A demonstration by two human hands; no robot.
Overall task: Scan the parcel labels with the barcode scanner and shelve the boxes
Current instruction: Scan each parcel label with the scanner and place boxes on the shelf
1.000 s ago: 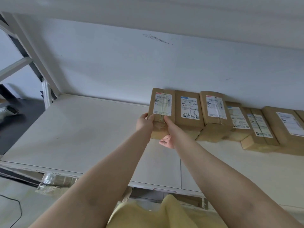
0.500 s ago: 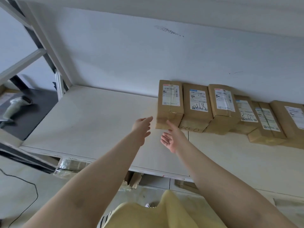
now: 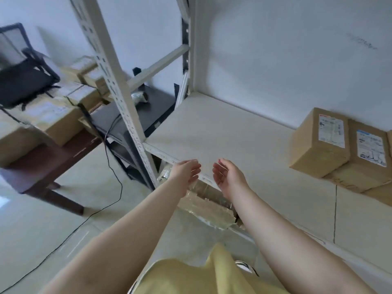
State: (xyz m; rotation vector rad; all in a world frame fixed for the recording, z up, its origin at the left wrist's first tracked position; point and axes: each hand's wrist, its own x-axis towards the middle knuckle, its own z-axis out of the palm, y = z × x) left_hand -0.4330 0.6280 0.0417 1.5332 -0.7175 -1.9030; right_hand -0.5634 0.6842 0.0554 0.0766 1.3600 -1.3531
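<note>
The leftmost shelved box (image 3: 320,143), brown with a white label, stands on the white shelf board (image 3: 222,132) against the back wall, with a second labelled box (image 3: 370,153) beside it. My left hand (image 3: 186,170) and my right hand (image 3: 227,174) hover empty over the shelf's front edge, palms facing each other, fingers relaxed. The grey barcode scanner (image 3: 140,97) lies on a black stand (image 3: 154,107) left of the shelf. Several labelled boxes (image 3: 53,115) are piled on a dark wooden table (image 3: 48,153) at the far left.
A perforated white upright (image 3: 118,81) of the shelf frame stands between the table and the shelf. A black cable (image 3: 114,166) runs from the stand across the pale floor. A black chair (image 3: 19,81) sits behind the boxes. Flattened taped cardboard (image 3: 207,206) lies under the shelf.
Both hands let go of the leftmost box and drew back to the shelf's front edge. The view has swung left, bringing the table, the scanner and the piled boxes into sight.
</note>
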